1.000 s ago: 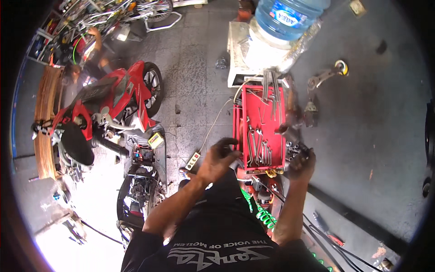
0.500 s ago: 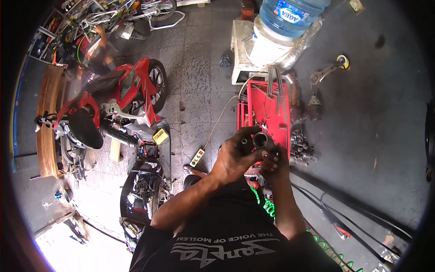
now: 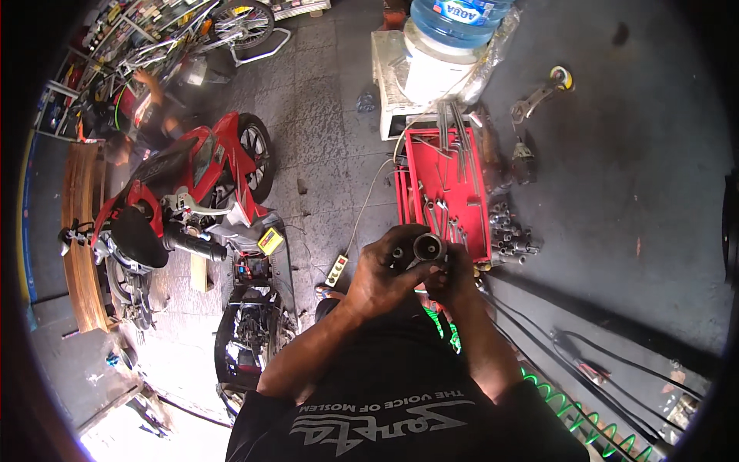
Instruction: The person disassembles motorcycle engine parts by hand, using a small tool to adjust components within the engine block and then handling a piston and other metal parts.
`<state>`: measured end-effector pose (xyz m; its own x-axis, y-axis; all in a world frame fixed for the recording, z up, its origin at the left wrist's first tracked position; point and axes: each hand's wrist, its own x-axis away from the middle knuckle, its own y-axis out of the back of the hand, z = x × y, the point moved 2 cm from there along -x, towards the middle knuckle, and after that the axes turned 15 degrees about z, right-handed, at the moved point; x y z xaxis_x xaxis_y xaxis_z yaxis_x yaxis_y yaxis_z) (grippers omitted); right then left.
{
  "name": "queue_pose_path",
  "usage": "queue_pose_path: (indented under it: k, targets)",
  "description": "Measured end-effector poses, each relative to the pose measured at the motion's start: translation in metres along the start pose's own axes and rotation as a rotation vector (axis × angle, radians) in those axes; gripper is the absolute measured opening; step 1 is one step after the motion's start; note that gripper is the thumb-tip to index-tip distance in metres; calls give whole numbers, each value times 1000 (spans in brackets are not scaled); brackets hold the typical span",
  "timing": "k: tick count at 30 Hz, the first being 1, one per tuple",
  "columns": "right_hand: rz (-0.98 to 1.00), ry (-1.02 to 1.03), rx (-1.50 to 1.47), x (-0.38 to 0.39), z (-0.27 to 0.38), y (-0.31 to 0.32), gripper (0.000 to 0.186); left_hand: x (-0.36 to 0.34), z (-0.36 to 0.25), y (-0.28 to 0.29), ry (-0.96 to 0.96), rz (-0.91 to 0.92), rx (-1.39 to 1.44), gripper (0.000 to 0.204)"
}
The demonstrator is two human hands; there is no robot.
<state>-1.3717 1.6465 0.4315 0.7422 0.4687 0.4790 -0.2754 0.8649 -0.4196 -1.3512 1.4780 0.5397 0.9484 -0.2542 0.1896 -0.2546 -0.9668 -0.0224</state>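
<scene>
My left hand (image 3: 381, 277) is closed round a hollow metal cylinder (image 3: 427, 246), its round opening facing up, and a smaller round metal piece (image 3: 397, 252) shows between the same fingers. Against the cylinder's right side, my right hand (image 3: 454, 281) is closed on it too, its fingertips partly hidden. Just beyond them lies the red tool tray (image 3: 469, 181) with wrenches (image 3: 435, 215) and long thin metal tools (image 3: 450, 123). Several sockets (image 3: 512, 235) are grouped outside the tray's right side.
To the left stand a red motorbike (image 3: 200, 162) and a partly dismantled machine (image 3: 254, 331), a co-worker (image 3: 158, 123) behind. A water dispenser (image 3: 431, 73) is beyond the tray. A power strip (image 3: 336, 269), cables and green coiled hose (image 3: 558, 400) lie around me.
My hands, apart a second ago, have come together in front of the tray, the left moving right and the right leftward, and both now grip the metal cylinder.
</scene>
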Motion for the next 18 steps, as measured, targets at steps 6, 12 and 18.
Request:
queue_pose_path:
  k: [6,12,18]
  targets:
    - [-1,-202,-673,8,-28,7,28,5,30,1,-80,-176,190,43]
    - [72,-194,-353,18,-16,-3,35,4,28,10,-107,-259,365,29]
    - [199,-125,-135,25,-20,5,33,6,64,26,4,-379,345,42]
